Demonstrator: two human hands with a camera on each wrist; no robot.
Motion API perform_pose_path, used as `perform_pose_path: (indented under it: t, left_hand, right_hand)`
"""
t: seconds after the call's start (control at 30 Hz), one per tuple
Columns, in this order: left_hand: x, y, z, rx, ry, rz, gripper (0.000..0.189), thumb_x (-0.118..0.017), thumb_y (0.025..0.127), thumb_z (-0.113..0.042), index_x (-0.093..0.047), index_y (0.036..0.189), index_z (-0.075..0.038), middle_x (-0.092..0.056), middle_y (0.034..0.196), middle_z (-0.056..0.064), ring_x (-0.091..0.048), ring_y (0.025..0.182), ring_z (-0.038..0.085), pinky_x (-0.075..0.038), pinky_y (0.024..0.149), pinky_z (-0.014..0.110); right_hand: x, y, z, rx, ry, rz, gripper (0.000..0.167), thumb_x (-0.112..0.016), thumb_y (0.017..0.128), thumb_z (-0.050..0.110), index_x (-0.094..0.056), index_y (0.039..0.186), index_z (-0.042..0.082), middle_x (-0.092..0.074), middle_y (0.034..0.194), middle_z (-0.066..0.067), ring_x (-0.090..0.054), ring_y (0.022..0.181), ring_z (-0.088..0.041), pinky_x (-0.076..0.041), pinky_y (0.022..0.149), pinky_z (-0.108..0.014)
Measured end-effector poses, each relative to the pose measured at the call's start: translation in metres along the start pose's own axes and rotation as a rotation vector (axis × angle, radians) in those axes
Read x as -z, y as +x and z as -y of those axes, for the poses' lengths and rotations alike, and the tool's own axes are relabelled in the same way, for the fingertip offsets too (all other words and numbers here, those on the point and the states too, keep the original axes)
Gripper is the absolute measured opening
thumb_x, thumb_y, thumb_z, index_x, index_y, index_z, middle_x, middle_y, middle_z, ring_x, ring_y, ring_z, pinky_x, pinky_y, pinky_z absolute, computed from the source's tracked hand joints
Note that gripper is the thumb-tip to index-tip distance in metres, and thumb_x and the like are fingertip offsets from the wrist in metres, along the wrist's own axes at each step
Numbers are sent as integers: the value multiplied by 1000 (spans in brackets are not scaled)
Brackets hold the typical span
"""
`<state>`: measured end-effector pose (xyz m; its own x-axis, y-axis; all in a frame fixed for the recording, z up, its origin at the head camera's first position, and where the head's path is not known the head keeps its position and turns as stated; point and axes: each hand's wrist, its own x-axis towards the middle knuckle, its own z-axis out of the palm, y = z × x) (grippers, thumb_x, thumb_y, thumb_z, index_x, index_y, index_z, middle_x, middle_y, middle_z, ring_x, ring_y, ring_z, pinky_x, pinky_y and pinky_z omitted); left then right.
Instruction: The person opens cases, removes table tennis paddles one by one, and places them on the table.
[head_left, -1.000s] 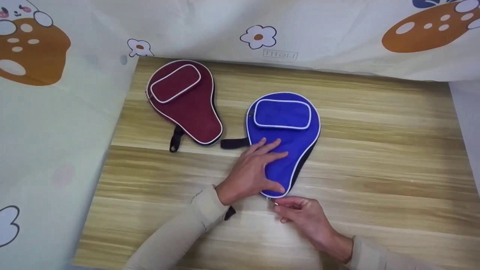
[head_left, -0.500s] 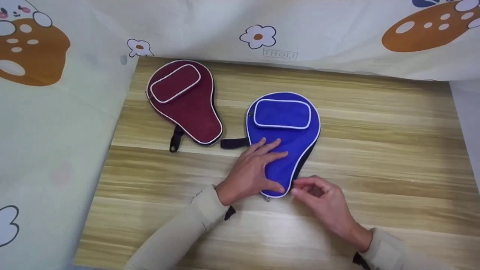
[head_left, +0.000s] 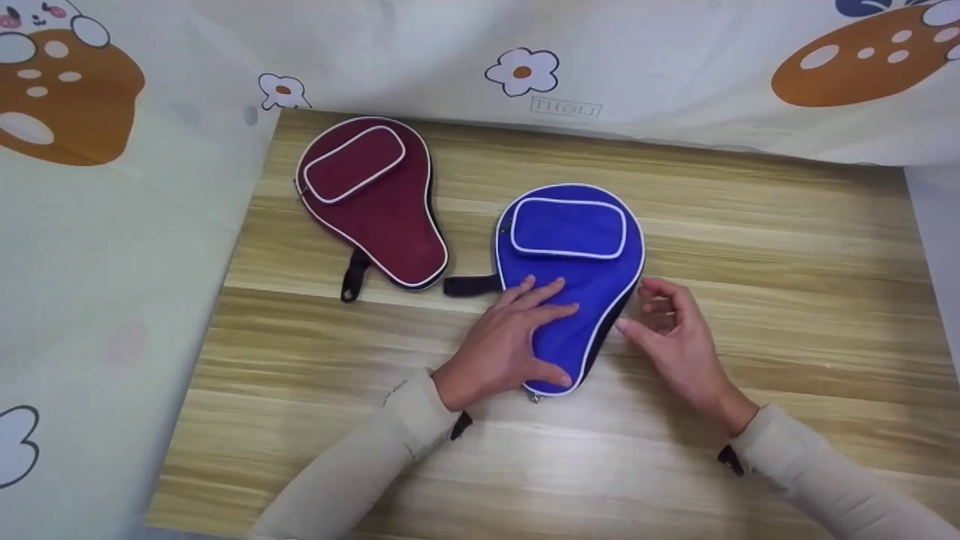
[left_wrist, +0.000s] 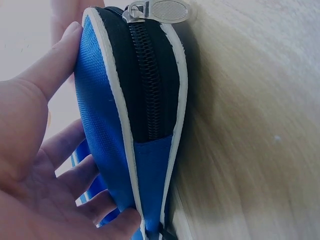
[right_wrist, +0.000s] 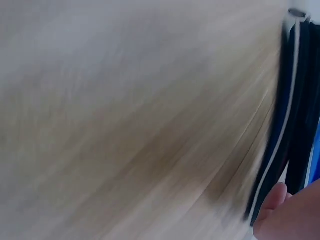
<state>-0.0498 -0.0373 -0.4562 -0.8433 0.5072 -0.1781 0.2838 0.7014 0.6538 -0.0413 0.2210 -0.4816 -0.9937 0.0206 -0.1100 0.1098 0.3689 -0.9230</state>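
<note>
Blue fabric paddle-shaped case with white piping [head_left: 592,289] lies on the wood-grain tabletop [head_left: 787,337], narrow end toward me. My left hand [head_left: 499,337]: fingers spread, resting on its lower part. My right hand [head_left: 682,341]: fingers loosely bent beside the right edge, apparently gripping nothing. I judge the case light, soft-walled, hardly slippery; best steadied at the narrow end, by the silver metal zip pull [left_wrist: 170,11]. Contents hidden; likewise in the burgundy fabric paddle-shaped case [head_left: 382,210], beyond to the left.
</note>
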Motion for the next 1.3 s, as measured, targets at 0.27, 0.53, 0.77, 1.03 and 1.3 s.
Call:
perform_pose_path:
  t: [0.27, 0.53, 0.77, 1.03, 1.3]
  left_hand:
    - [2, 0, 0, -2, -10, 1, 91, -89, 68, -56, -54, 148, -31, -32, 168, -7, -21, 160, 29, -24, 129, 45]
    - [0, 0, 1, 0, -19, 4, 90, -90, 68, -55, -55, 148, -30, -32, 168, -7, -21, 160, 28, -24, 130, 44]
    - [0, -1, 0, -6, -15, 5, 91, -89, 68, -56, -54, 148, -31, -32, 168, -7, -20, 160, 28, -22, 130, 43]
    - [0, -1, 2, -27, -4, -12, 91, -89, 68, -56, -55, 148, -30, -33, 168, -5, -22, 159, 30, -23, 130, 42]
    - [-1, -4, 6, -71, 73, 4, 90, -80, 75, -63, -47, 153, -32, -28, 170, -5, -19, 160, 31, -25, 129, 48]
  right_hand:
    - [11, 25, -5, 9, 58, 52, 79, -78, 88, 7, -34, 154, 5, -46, 149, -8, -50, 131, -21, -49, 101, -18]
    - [19, 47, 3, 8, 99, 92, 97, -77, 89, 4, -15, 162, 9, -31, 164, -16, -35, 151, -33, -38, 121, -46]
    - [18, 60, -5, 14, 115, 124, 102, -77, 88, 4, -8, 163, 9, -27, 166, -18, -32, 153, -34, -29, 125, -56]
    - [12, 64, -7, 44, 111, 161, 105, -78, 86, -1, -7, 163, 9, -34, 164, -13, -36, 150, -29, -38, 117, -19]
    - [7, 61, -1, 41, 46, 178, 102, -79, 88, 10, -11, 164, 12, -38, 162, -10, -39, 148, -26, -37, 109, -8]
